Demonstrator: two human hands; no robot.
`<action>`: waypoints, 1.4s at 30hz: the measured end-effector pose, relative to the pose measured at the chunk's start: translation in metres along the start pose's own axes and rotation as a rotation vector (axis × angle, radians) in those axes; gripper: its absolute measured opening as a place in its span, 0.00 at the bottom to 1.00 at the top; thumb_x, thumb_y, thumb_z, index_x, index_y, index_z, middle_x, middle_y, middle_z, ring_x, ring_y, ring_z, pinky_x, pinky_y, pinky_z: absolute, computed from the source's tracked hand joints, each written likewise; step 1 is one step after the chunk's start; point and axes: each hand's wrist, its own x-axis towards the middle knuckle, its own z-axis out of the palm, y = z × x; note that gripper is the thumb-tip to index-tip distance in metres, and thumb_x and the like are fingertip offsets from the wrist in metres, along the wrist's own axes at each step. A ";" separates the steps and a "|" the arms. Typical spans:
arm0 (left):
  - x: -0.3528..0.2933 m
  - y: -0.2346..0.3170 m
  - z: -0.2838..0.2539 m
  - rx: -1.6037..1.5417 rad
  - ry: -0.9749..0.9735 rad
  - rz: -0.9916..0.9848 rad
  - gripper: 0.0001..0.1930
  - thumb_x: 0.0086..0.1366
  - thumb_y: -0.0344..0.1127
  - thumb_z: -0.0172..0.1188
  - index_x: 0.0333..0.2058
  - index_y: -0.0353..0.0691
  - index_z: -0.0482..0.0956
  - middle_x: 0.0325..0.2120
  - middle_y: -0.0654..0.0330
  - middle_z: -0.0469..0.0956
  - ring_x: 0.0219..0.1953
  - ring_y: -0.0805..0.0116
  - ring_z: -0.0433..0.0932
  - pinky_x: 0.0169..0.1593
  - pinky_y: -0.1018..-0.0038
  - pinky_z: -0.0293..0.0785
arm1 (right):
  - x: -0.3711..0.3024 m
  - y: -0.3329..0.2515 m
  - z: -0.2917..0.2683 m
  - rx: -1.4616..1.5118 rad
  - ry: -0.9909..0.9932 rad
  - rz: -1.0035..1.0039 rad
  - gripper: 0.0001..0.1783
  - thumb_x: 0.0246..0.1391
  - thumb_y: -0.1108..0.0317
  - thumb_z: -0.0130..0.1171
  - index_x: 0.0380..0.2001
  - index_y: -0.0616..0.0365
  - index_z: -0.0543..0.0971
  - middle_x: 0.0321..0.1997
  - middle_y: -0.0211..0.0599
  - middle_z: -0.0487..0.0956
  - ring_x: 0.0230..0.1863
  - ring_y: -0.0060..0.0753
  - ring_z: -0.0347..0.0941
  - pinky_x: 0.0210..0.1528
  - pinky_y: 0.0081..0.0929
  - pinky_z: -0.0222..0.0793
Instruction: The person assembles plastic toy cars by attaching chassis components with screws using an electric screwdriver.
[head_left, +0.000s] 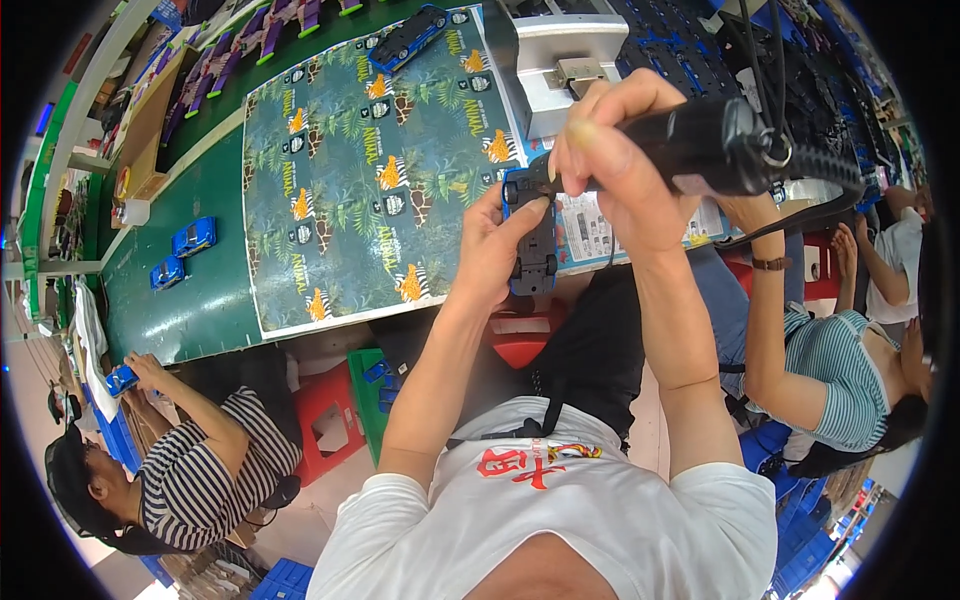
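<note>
My left hand [487,245] grips a toy car [536,250] that is turned with its black underside up; a little blue body shows along its edge. My right hand [628,165] is wrapped around a black electric screwdriver [690,148] with a coiled cord. The tool lies almost level, its tip end close to the far end of the car's underside. My fingers hide the tip, so contact with a screw cannot be seen. Beneath and beside my hands lies a printed jungle-animal sheet [360,200]. Another upturned toy car [408,40] rests at the sheet's far edge.
Two blue toy cars, one nearer [167,273] and one farther [193,237], stand on the green table [190,320]. A white fixture [545,55] stands ahead, with black-and-blue car bases [670,55] behind it. Co-workers sit at both sides; the left one holds a blue car [122,379].
</note>
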 end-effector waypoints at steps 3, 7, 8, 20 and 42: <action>0.000 0.002 0.002 -0.021 0.049 0.013 0.11 0.64 0.30 0.61 0.44 0.36 0.77 0.31 0.61 0.81 0.28 0.74 0.80 0.30 0.74 0.80 | -0.009 0.000 0.005 -0.074 -0.063 0.035 0.15 0.43 0.68 0.73 0.24 0.58 0.74 0.21 0.30 0.74 0.20 0.16 0.68 0.24 0.17 0.62; 0.001 0.005 0.003 0.009 0.039 0.017 0.11 0.63 0.29 0.61 0.44 0.36 0.77 0.31 0.61 0.80 0.27 0.75 0.79 0.30 0.74 0.80 | -0.002 0.000 0.006 -0.006 -0.109 0.036 0.14 0.44 0.68 0.72 0.24 0.58 0.74 0.20 0.30 0.74 0.20 0.16 0.68 0.24 0.17 0.63; 0.000 0.006 0.004 0.006 0.038 0.017 0.11 0.63 0.29 0.61 0.44 0.36 0.77 0.31 0.61 0.80 0.27 0.75 0.79 0.30 0.74 0.80 | -0.002 0.000 0.006 -0.009 -0.110 0.037 0.14 0.44 0.68 0.72 0.24 0.58 0.74 0.20 0.30 0.74 0.20 0.16 0.68 0.24 0.17 0.63; 0.000 0.006 0.002 -0.059 0.047 0.000 0.12 0.64 0.31 0.61 0.45 0.36 0.76 0.32 0.59 0.80 0.28 0.70 0.81 0.28 0.70 0.82 | 0.001 0.006 0.003 0.038 -0.118 -0.053 0.12 0.44 0.69 0.72 0.24 0.61 0.77 0.20 0.30 0.76 0.20 0.16 0.70 0.23 0.16 0.64; -0.008 0.011 -0.019 -0.414 0.108 0.105 0.32 0.54 0.14 0.56 0.59 0.40 0.65 0.53 0.50 0.74 0.50 0.53 0.78 0.46 0.55 0.81 | -0.025 0.020 -0.028 -0.104 0.291 0.178 0.09 0.52 0.71 0.67 0.31 0.62 0.76 0.20 0.35 0.75 0.20 0.27 0.73 0.29 0.26 0.72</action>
